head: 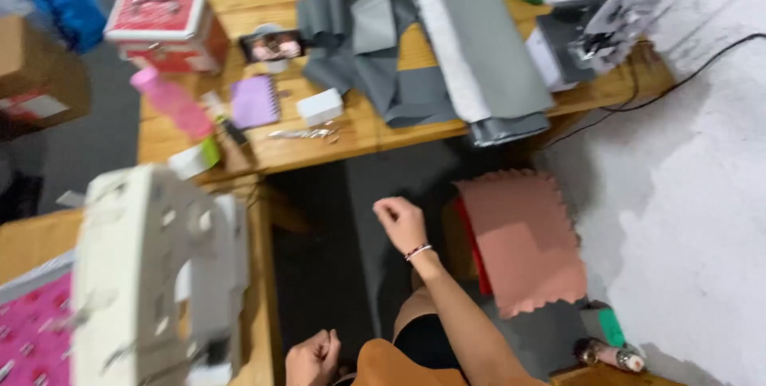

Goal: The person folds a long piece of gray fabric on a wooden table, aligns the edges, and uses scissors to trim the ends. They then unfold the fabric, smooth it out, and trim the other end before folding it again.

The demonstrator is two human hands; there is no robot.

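I see both fists closed, empty: left hand, right hand | cluttered wooden worktable | grey folded fabric | pale concrete floor

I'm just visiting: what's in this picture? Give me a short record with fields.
Place: sewing workspace with wooden tables
Right hand: right hand raised in a loose fist, apparently empty, over the dark floor gap
Left hand: left hand closed in a fist at the bottom edge; contents cannot be told
Nearest machine: white sewing machine, blurred
On far table: grey fabric, pink bottle, purple notebook, red and white tin, second machine
On floor: pink foam mat
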